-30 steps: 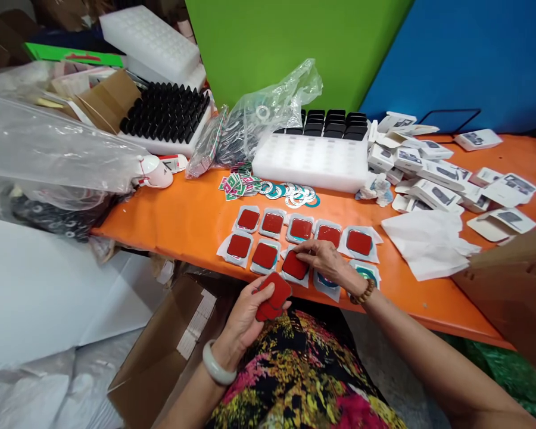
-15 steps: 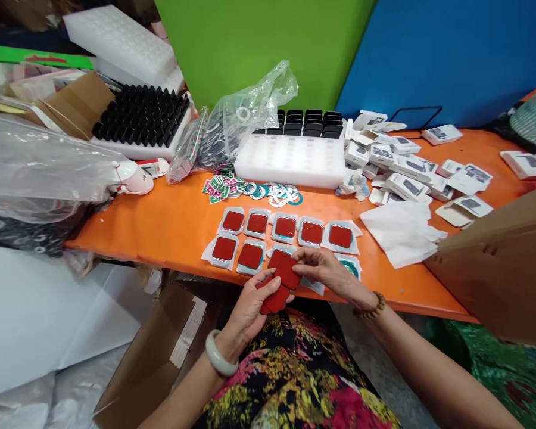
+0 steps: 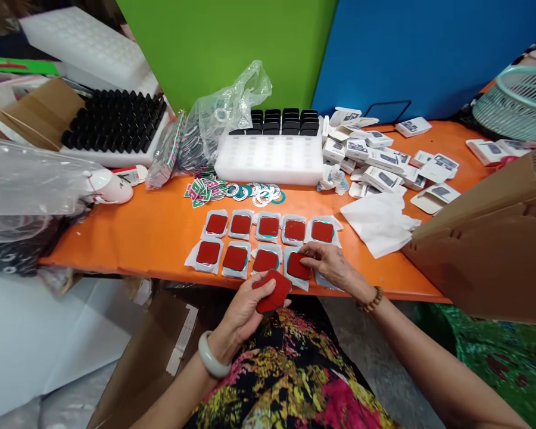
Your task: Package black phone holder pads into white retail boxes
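Watching remotely, I see the left hand (image 3: 246, 302) holding red squares (image 3: 277, 291) under its thumb, probably to keep them together, while the right hand (image 3: 333, 264), fingers narrowed, touches another red square (image 3: 297, 268) on paper (image 3: 300, 284) in the row farther from the foam tray (image 3: 268, 162) (pinching or pressing, I cannot tell).

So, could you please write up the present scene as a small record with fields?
Left hand: holding flat red rounded-square pads
Right hand: touching a similar red pad in the near row
Far row: five red-topped squares on white backings
Behind rows: flat white-and-teal rings; white foam tray with black pieces
Right side: small white printed boxes
Surface: orange tabletop
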{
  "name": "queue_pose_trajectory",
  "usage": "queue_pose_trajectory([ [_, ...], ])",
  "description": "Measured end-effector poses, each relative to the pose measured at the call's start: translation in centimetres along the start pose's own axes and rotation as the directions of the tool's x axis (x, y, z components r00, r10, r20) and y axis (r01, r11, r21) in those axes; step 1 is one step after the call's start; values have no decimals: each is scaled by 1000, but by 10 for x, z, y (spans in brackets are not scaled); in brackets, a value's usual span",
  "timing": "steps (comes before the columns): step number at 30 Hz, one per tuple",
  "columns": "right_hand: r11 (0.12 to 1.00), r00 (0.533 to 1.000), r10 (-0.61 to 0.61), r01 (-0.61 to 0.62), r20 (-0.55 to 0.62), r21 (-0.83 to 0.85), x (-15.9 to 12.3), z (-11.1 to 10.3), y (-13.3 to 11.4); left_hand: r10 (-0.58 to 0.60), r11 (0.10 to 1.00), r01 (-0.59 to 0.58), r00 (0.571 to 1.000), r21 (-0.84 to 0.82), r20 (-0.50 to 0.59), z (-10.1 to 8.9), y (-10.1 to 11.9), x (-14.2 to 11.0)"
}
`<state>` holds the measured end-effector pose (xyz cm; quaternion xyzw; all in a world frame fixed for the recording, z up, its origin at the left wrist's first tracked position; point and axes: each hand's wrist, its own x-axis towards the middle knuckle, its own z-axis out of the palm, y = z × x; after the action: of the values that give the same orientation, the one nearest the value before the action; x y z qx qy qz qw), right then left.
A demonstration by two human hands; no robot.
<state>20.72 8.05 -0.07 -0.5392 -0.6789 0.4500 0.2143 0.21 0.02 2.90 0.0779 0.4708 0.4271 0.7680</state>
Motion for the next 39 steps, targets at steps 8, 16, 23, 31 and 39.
queue_pose_trajectory([
  [8,990,998,12,-3,-57,143,-21,1,-21,11,999,-11,1000,32,16,11,0,1],
  [16,792,978,170,-210,122,573,-32,-6,-13,-39,995,33,998,97,54,21,-4,7],
  [23,864,978,208,-192,18,466,-30,-61,23,-116,987,105,990,121,85,17,-6,8],
  [31,981,995,79,-67,-64,180,-26,-50,39,-139,980,122,984,155,109,23,-6,7],
  [39,981,952,-99,44,-288,-190,-36,-42,39,-145,980,130,985,150,95,34,-3,10],
])
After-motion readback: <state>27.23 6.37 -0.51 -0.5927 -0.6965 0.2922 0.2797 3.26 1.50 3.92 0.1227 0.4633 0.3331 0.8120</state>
